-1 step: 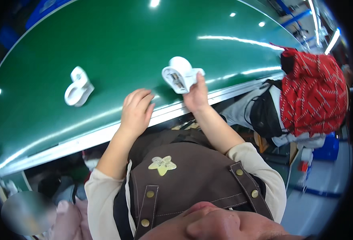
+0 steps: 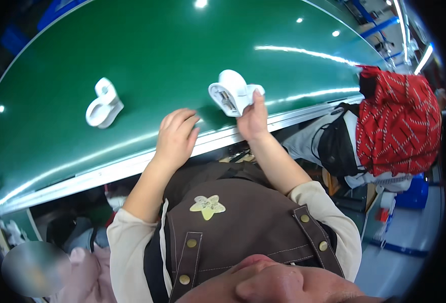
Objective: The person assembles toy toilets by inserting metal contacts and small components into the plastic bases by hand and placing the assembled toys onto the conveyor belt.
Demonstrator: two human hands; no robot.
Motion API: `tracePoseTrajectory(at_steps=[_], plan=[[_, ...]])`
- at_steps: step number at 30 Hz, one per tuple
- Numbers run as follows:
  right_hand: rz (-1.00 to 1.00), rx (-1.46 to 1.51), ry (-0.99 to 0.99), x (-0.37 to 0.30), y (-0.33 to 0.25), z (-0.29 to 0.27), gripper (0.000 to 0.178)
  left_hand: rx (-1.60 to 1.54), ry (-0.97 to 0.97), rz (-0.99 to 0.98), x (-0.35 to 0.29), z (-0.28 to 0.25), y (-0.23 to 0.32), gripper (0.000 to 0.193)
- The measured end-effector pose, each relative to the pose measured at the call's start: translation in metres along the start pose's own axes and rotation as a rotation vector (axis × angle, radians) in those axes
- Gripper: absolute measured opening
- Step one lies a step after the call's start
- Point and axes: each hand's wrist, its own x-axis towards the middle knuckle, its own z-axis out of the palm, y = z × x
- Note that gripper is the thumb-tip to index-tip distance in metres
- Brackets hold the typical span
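My right hand (image 2: 253,121) grips a white plastic device (image 2: 232,91) by its lower right side, just over the table's near edge. Its rounded shell points up and away, and an open cavity with metallic parts inside shows on its left face. My left hand (image 2: 177,132) lies at the table edge, empty, fingers loosely bent and thumb apart. Farther left on the green table (image 2: 157,55) rests a second white plastic piece (image 2: 112,107), with a wide round cup and a smaller rounded end. Neither hand touches that piece.
A metal rail (image 2: 122,169) runs along the table's near edge. To my right is a person in a red patterned top (image 2: 397,121); another person in a pink garment (image 2: 89,275) is at lower left. A blue bin (image 2: 412,193) stands beyond the person on the right.
The whole view has shifted slightly. Both hands and both white pieces keep about the same places relative to the table.
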Motion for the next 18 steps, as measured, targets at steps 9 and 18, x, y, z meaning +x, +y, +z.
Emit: tracePoseTrajectory(at_steps=[9,18], plan=[[-0.929,-1.406,-0.492,0.018,-0.05,0.045,0.059,0.042,0.014,-0.051,0.012,-0.013,0.015,0.023],[-0.202,-0.555,0.117,0.031,-0.066,0.034,0.05,0.106,-0.16,-0.081,0.049,-0.025,0.04,0.035]])
